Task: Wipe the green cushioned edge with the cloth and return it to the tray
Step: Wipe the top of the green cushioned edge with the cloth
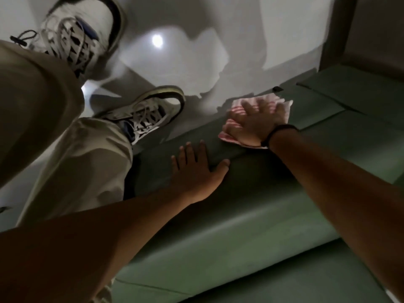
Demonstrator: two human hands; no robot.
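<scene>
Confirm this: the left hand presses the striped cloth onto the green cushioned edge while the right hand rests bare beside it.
Sides are swapped. In the head view, the right hand presses the striped cloth onto the green cushioned edge; the left hand rests bare beside it.

Green cushioned edge [251, 219] is bare and passable along its near stretch, between the two forearms. Farther along, the left hand [196, 171] lies flat on it, and just beyond that the right hand [253, 125] presses the cloth [238, 106]. Pale floor [196, 62] beside the edge is open, apart from two shoes [148, 114].
</scene>
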